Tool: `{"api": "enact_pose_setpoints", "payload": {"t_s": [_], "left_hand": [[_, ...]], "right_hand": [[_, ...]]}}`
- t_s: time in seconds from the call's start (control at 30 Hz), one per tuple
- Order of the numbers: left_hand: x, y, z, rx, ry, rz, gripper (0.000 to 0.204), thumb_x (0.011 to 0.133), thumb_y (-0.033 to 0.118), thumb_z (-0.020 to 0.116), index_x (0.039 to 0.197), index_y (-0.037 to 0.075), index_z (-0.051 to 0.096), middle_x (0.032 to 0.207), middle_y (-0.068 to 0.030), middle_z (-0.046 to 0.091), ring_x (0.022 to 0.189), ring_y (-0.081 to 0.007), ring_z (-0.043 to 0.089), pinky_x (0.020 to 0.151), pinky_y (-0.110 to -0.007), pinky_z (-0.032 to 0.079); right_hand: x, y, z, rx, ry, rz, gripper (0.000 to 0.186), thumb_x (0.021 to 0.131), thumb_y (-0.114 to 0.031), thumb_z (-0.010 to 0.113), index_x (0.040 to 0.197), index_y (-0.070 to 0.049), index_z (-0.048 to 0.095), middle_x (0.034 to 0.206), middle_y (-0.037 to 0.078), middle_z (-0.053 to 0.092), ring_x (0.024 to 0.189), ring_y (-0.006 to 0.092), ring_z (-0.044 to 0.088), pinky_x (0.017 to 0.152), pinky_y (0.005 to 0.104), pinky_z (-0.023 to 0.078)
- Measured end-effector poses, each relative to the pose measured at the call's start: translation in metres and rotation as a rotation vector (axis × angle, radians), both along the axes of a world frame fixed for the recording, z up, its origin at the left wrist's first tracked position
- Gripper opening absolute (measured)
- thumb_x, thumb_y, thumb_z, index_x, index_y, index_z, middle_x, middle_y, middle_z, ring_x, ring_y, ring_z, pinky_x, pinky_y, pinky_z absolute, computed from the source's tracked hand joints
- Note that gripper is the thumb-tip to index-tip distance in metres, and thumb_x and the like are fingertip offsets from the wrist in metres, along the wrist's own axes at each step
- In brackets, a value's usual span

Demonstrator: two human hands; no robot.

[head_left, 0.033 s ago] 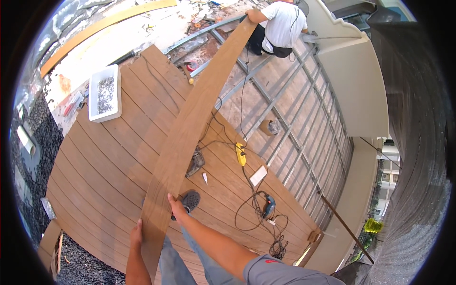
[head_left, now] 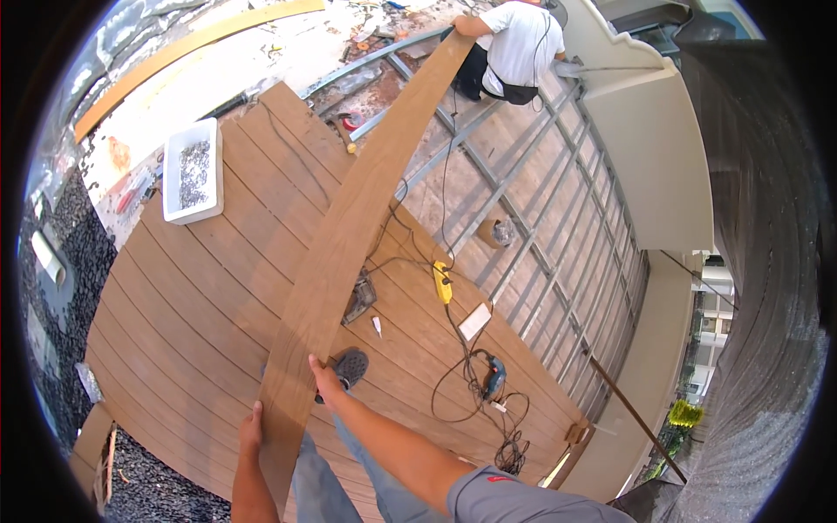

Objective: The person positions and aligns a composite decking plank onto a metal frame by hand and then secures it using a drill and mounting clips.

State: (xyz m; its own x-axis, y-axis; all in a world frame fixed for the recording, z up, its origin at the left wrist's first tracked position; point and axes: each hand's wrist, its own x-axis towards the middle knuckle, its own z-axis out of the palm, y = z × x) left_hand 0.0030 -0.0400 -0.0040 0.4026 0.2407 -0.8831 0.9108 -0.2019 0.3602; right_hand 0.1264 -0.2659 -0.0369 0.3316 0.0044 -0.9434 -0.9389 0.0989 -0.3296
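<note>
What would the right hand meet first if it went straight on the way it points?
The long brown board first: the right hand points up-left across the picture and is against the board's right edge. Beyond, the decking seems to lie lower, though depth is unclear.

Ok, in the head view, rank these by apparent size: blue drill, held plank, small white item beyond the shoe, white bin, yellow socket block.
1. Held plank
2. White bin
3. Blue drill and yellow socket block: too alike to rank
4. Small white item
</note>
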Motion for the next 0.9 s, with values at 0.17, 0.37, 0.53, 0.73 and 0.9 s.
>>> {"api": "enact_pose_setpoints", "payload": {"t_s": [0.17,0.37,0.53,0.73,0.9], "left_hand": [[-0.009,0.013,-0.008,0.018,0.009,-0.074,0.087,0.089,0.072,0.036,0.098,-0.009,0.065,0.095,-0.0287,0.066,0.094,-0.0383,0.061,0.087,-0.042,0.044],[0.012,0.001,0.02,0.094,-0.062,-0.151,0.085,0.09,0.07,0.037,0.096,-0.01,0.065,0.088,-0.0278,0.066,0.085,-0.0368,0.062,0.081,-0.042,0.046],[-0.014,0.021,0.037,0.062,-0.175,-0.065,0.079,0.093,0.064,0.039,0.095,-0.01,0.065,0.084,-0.0264,0.066,0.081,-0.0323,0.062,0.078,-0.04,0.047],[0.011,0.014,0.1,0.063,-0.17,-0.114,0.08,0.093,0.064,0.039,0.092,-0.011,0.064,0.08,-0.0227,0.066,0.075,-0.0254,0.059,0.073,-0.039,0.046],[0.009,0.025,0.128,0.101,-0.173,-0.15,0.083,0.092,0.067,0.04,0.091,-0.013,0.064,0.077,-0.0239,0.064,0.074,-0.027,0.059,0.072,-0.041,0.046]], "right_hand": [[-0.005,0.008,0.001,0.025,0.0,0.013,0.064,0.094,-0.054,0.053,0.128,0.0,0.052,0.114,0.009,0.063,0.097,0.0172,0.061,0.08,0.03,0.051],[0.001,-0.001,0.037,0.012,-0.034,-0.023,0.065,0.095,-0.054,0.051,0.13,0.001,0.05,0.121,0.009,0.06,0.108,0.0183,0.058,0.089,0.0315,0.047],[0.004,0.022,0.104,0.029,-0.117,-0.034,0.067,0.095,-0.053,0.051,0.13,0.004,0.049,0.125,0.009,0.057,0.114,0.018,0.052,0.097,0.0319,0.04],[0.001,0.019,0.134,0.047,-0.214,-0.19,0.068,0.094,-0.055,0.052,0.126,0.005,0.054,0.122,0.011,0.06,0.11,0.0198,0.055,0.093,0.0309,0.042],[-0.012,0.03,0.125,0.033,-0.118,-0.217,0.063,0.094,-0.052,0.054,0.125,0.003,0.055,0.122,0.01,0.06,0.111,0.0183,0.054,0.095,0.03,0.041]]}}
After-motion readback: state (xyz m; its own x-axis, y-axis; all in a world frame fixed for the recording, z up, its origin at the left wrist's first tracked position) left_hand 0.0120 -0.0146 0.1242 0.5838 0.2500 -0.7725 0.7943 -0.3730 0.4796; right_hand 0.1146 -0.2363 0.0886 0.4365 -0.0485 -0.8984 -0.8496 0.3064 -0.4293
